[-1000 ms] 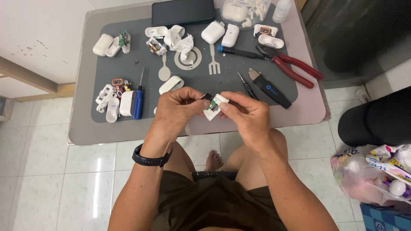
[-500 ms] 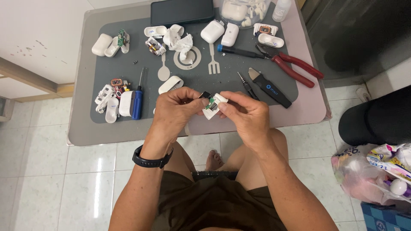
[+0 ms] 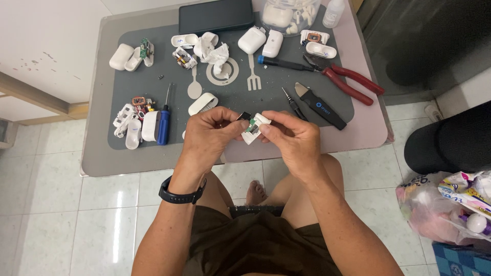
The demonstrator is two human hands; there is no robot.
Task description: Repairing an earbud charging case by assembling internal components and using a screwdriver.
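Earbud case shell (image 3: 255, 128), small and white, is held between both hands just above the near edge of the low grey table (image 3: 97, 161). It is pinched in the fingers of the right hand (image 3: 294, 140), closed round its right side, while the left hand (image 3: 209, 135) is closed on its left end, the thumb and forefinger nipping what looks like a small black piece (image 3: 244, 116) at the top corner. Whether that piece is part of the case or a separate tool cannot be told.

The shell appears opened: a green circuit board is seen inside the white plastic, with the casing tilted toward the left hand. Its outer surface is smooth and glossy, its edges rounded.

The step in hand is judged to be the freeing or seating of an inner part. It would be done well if the shell were kept steady by the right hand and only light force were applied by the left fingertips, since thin plastic and a small board are likely to crack or bend under a hard pull. The work is best kept over the table, so that a dropped part is caught there and not lost on the tiled floor.

Just beyond the right hand lie a black pry tool (image 3: 321, 106) and a small screwdriver (image 3: 293, 102); further off, red-handled pliers (image 3: 348, 82). Beyond the left hand a blue-handled screwdriver (image 3: 163, 122) lies among other dismantled white cases (image 3: 134, 128).
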